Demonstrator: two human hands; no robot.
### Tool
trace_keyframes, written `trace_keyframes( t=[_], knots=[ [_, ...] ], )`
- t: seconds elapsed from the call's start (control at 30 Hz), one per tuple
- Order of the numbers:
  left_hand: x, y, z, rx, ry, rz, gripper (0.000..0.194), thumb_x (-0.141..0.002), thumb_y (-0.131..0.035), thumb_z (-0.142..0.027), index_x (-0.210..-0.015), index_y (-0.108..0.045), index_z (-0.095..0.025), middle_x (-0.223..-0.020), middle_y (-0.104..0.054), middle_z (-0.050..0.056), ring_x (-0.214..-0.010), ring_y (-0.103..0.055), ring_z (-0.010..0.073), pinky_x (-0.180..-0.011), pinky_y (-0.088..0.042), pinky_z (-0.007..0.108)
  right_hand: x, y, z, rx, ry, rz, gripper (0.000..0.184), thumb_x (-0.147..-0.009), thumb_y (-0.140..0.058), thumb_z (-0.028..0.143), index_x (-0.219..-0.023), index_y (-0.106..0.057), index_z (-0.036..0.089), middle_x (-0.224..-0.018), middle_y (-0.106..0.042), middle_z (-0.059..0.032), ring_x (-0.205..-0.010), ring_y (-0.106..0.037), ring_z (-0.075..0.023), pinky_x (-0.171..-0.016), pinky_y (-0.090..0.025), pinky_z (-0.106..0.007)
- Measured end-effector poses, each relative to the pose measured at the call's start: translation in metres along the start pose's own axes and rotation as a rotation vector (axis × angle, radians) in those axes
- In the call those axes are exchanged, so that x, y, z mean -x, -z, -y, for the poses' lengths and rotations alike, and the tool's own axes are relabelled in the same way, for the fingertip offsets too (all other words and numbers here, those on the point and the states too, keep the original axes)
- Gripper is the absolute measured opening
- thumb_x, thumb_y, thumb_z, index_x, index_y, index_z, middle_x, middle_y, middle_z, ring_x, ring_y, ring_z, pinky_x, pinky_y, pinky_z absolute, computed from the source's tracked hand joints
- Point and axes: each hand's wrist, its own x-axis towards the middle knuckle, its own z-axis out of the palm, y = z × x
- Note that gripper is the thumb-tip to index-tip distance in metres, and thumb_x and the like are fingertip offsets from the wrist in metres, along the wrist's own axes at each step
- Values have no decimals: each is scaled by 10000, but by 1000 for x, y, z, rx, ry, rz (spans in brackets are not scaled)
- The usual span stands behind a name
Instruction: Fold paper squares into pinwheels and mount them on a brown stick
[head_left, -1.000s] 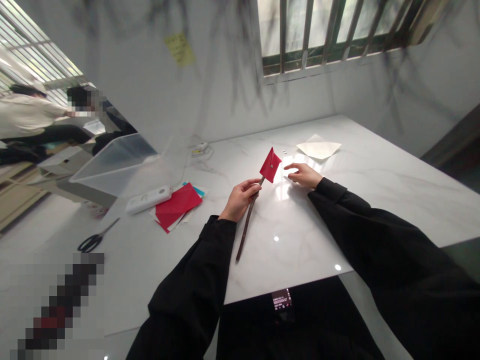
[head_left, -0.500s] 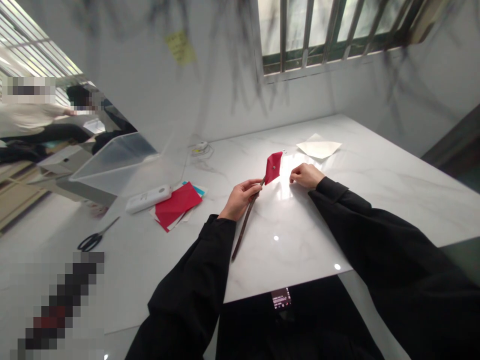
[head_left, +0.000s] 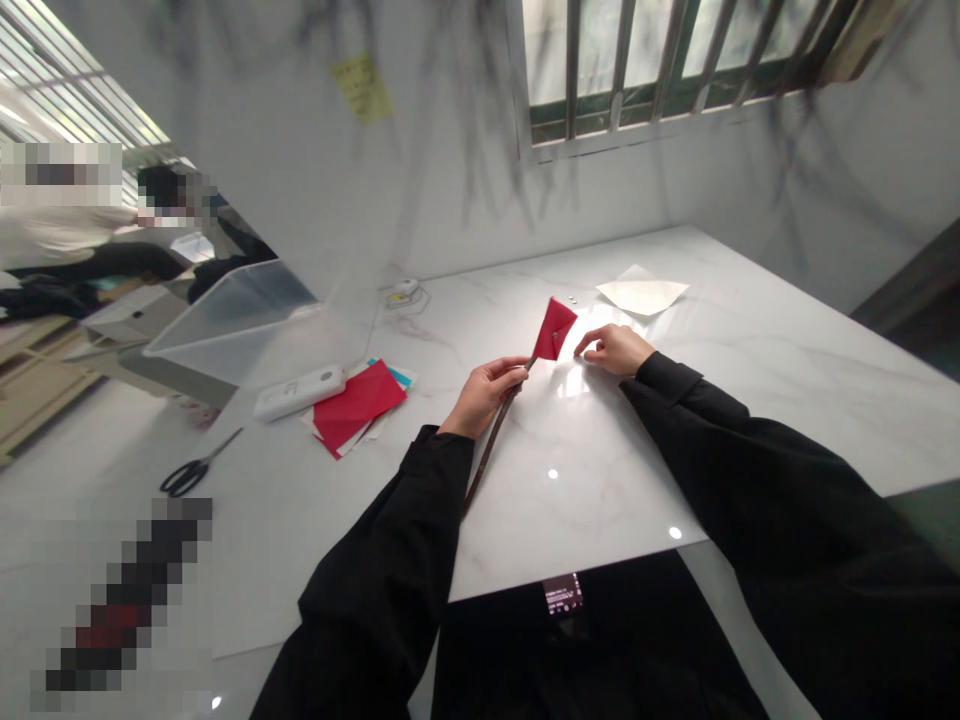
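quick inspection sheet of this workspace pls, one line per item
surface: white marble-look table, glossy, with light glare
job's things: red folded paper pinned atop a dark stick
clutter: red paper stack, white folded sheet, scissors, white remote-like device, clear plastic bin
grips: left hand closed on the stick near its top; right hand fingertips at the red paper's edge
cables: a thin white cord by a small device near the wall
surroundings: barred window, yellow note on the wall, other people at far left
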Motion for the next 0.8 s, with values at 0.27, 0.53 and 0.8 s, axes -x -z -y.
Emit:
trace_keyframes(
  t=[0.27,0.53,0.8],
  knots=[
    [0,3,-5,189,45,-89,417,-675,-931,-287,-1048,-800,-154,-876,-719,36,-691,-594,88,-670,-478,232,-3,-10,-8,50,-24,46,217,-849,-648,236,-868,-863,210,-780,-733,-44,-690,-563,-168,-670,-369,-283],
    [-4,9,-10,484,126,-230,195,-795,-835,-212,-970,-754,-187,-906,-725,13,-745,-632,90,-709,-505,216,3,-29,15,-264,118,64,311,-905,-625,380,-976,-822,150,-566,-504,39,-572,-423,-119,-620,-301,-271],
    [-4,8,-7,377,48,-165,299,-725,-882,-275,-979,-734,-219,-1002,-742,17,-828,-639,129,-718,-488,250,9,-61,73,-812,195,555,698,-872,-613,792,-984,-728,114,-613,-489,56,-486,-308,-63,-483,-197,-241]
  ],
)
